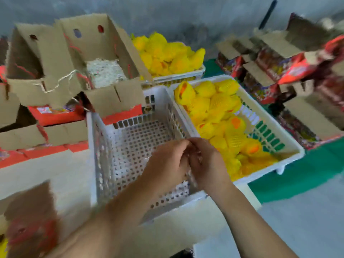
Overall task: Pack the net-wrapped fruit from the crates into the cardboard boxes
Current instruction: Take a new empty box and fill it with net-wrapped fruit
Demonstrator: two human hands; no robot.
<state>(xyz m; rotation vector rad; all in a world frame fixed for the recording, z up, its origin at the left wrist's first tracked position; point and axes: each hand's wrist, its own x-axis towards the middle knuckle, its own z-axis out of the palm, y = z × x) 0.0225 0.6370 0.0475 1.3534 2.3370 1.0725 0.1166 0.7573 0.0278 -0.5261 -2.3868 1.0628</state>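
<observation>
- Hands met over the near-right part of the empty crate [130,146]; the left hand [167,164] and right hand [208,164] touched at the fingertips, fingers curled inward.
- Grip state: blur hid whatever lay between the fingers, so I could not tell whether either hand held something or was simply closed.
- Fruit [219,112] in yellow net lay piled in the right crate [290,146], which sat touching the empty crate's right rim and tilted toward the viewer.
- More fruit filled the far crate [178,76], behind both, just beside an open box [104,53].
- That box stood upright with flaps raised, pale shredded padding [104,73] on its floor; a second open box [28,58] stood at its left.
- Flattened and stacked cartons [279,58] crowded the far right edge; red-printed ones [55,113] sat left of the empty crate.
- Open room: the perforated floor of the empty crate, a pale strip of surface [46,175] at its left, and green covering [307,175] below the right crate's near rim.
</observation>
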